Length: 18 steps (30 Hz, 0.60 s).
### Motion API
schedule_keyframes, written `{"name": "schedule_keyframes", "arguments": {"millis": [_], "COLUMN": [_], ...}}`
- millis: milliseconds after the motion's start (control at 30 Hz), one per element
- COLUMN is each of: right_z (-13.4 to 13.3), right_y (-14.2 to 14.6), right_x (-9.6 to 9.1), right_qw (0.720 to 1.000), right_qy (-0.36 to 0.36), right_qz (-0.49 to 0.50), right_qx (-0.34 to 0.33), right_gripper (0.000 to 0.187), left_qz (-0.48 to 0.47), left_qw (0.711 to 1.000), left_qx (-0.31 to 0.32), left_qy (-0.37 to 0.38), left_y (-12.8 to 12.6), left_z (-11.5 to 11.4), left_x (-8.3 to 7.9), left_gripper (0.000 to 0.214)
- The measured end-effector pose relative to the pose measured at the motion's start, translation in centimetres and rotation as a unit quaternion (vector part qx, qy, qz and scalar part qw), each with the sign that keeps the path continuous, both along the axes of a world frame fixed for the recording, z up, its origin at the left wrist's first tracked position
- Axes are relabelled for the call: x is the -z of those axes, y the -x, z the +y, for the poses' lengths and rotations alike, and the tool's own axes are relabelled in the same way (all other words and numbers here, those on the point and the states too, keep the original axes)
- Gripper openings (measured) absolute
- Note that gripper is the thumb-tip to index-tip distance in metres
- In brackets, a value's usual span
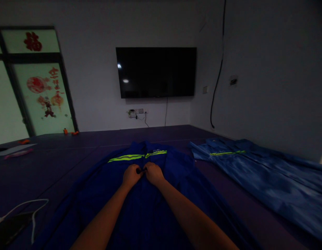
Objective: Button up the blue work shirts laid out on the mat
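Note:
A dark blue work jacket [103,194] with a yellow-green reflective stripe lies spread flat on the dark floor in front of me. My left hand [131,175] and my right hand [153,173] meet at the jacket's front opening, just below the stripe. Both are closed in a pinch on the front edges, with a small dark button or fastener between the fingertips. My forearms reach in from the bottom of the view.
A second, lighter blue jacket [255,173] with the same stripe lies to the right by the wall. A white cable [33,208] and a dark device lie at the lower left. A wall television [155,72] hangs ahead; a glass door [38,86] stands left.

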State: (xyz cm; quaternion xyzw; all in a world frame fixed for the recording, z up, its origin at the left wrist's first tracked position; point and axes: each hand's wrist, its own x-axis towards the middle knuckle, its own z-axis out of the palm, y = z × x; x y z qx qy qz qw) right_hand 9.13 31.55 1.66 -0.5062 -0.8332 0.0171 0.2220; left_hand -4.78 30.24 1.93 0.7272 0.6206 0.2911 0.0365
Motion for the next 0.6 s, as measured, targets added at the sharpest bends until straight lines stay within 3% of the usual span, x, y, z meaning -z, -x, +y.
{"name": "schedule_keyframes", "arguments": {"millis": [600], "right_z": [0.12], "right_y": [0.22], "right_x": [0.35], "right_qw": [1.000], "right_qy": [0.000], "right_qz": [0.026], "right_qx": [0.015], "right_gripper": [0.025], "left_qz": [0.034], "left_qw": [0.999], "left_qx": [-0.006], "left_qy": [-0.006], "left_y": [-0.01], "left_z": [-0.06], "left_x": [0.00], "left_gripper": [0.013]}}
